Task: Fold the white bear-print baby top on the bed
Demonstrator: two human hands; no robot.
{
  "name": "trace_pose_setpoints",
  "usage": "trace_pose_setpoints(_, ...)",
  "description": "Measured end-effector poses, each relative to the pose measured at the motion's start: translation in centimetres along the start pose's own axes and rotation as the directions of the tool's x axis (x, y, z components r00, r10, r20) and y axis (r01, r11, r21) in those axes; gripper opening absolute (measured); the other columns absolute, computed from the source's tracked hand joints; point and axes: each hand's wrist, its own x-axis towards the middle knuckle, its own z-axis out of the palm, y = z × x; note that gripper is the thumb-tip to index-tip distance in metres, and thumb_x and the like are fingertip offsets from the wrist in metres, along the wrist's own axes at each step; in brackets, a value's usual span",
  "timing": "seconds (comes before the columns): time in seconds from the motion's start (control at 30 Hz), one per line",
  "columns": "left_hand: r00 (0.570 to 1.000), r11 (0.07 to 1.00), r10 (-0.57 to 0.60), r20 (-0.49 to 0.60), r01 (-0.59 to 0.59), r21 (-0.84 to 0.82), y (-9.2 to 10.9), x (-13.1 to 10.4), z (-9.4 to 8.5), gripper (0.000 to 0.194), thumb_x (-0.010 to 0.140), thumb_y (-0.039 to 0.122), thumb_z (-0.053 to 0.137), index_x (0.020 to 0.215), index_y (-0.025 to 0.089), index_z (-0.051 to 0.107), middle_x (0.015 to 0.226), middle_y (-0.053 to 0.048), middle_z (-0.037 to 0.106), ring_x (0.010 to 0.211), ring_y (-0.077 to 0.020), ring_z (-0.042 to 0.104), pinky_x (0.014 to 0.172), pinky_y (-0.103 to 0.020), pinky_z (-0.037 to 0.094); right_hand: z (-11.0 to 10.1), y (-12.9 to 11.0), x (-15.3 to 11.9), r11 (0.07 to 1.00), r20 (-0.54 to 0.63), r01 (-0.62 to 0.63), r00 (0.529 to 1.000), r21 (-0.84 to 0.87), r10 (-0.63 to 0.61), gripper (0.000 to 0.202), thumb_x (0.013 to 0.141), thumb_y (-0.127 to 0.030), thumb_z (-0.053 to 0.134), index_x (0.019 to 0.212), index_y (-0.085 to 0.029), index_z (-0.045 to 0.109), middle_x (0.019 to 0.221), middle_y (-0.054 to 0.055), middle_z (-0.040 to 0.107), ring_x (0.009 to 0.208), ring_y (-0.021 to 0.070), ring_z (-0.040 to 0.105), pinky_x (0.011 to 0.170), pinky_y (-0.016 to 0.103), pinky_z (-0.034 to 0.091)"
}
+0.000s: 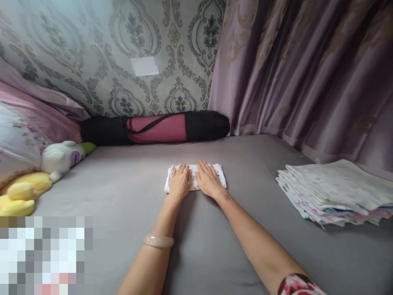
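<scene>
A small folded white cloth with tiny coloured marks lies on the grey bed sheet, near the middle of the view. My left hand rests flat on its left part, fingers stretched away from me. On its right part lies my right hand, palm down with the fingers extended. Between the two hands a strip of the cloth shows, and its left and right ends stick out past them. Neither hand grips anything.
A stack of folded cloths sits at the right. Along the patterned wall lies a black and dark pink roll bag. Plush toys and a floral pillow are at the left. Purple curtains hang at the right. The lower left corner is pixelated.
</scene>
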Motion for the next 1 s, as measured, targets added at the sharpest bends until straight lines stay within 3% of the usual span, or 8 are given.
trace_pose_setpoints(0.13, 0.999, 0.997, -0.047, 0.005, 0.047, 0.056, -0.5, -0.1, 0.2, 0.051, 0.1, 0.035, 0.027, 0.136, 0.007, 0.049, 0.145, -0.019, 0.048, 0.139, -0.0284, 0.039, 0.117, -0.047, 0.025, 0.4, 0.8, 0.0, 0.999, 0.008, -0.036, 0.999, -0.04, 0.036, 0.055, 0.1, -0.034, 0.026, 0.148, -0.01, 0.039, 0.156, 0.012, 0.033, 0.146, 0.0266, 0.023, 0.119, 0.046, 0.011)
trace_pose_setpoints(0.37, 0.997, 0.993, -0.073, 0.025, 0.07, 0.092, -1.5, -0.3, 1.4, 0.055, 0.099, 0.04, 0.026, 0.142, 0.01, 0.044, 0.148, -0.017, 0.045, 0.141, -0.03, 0.036, 0.117, -0.05, 0.024, 1.0, 1.2, -0.1, 0.998, 0.039, -0.043, 0.998, -0.055, 0.045, 0.055, 0.101, -0.037, 0.024, 0.148, -0.013, 0.039, 0.156, 0.01, 0.032, 0.146, 0.0248, 0.023, 0.119, 0.046, 0.012)
trace_pose_setpoints(0.7, 0.994, 0.996, -0.085, 0.061, 0.084, 0.021, -1.6, 0.1, 0.3, 0.05, 0.1, 0.037, 0.029, 0.136, 0.008, 0.048, 0.147, -0.019, 0.046, 0.139, -0.0294, 0.038, 0.115, -0.048, 0.029, -0.1, 1.6, 0.6, 0.995, 0.13, -0.08, 0.989, 0.065, 0.071, 0.057, 0.101, -0.038, 0.019, 0.15, -0.013, 0.034, 0.158, 0.011, 0.029, 0.147, 0.0233, 0.021, 0.119, 0.044, 0.013)
trace_pose_setpoints(0.9, 0.994, 0.993, -0.111, -0.007, 0.111, 0.027, -2.0, 0.3, 0.0, 0.051, 0.1, 0.035, 0.025, 0.138, 0.008, 0.047, 0.149, -0.018, 0.043, 0.141, -0.0283, 0.036, 0.117, -0.047, 0.026, -1.2, 2.9, 0.6, 0.993, 0.006, -0.108, 0.994, -0.037, 0.108, 0.06, 0.1, -0.036, 0.021, 0.15, -0.005, 0.032, 0.158, 0.014, 0.026, 0.148, 0.0241, 0.018, 0.12, 0.04, 0.011)
trace_pose_setpoints(1.0, 0.989, 0.989, -0.145, 0.037, 0.144, 0.023, -2.8, 0.2, 0.5, 0.053, 0.099, 0.036, 0.026, 0.141, 0.008, 0.045, 0.151, -0.018, 0.041, 0.144, -0.0294, 0.031, 0.117, -0.049, 0.025, -0.7, 3.7, 0.3, 0.987, 0.015, -0.13, 0.991, -0.099, 0.132, 0.061, 0.1, -0.036, 0.023, 0.149, -0.001, 0.033, 0.158, 0.016, 0.027, 0.147, 0.0256, 0.019, 0.12, 0.039, 0.011)
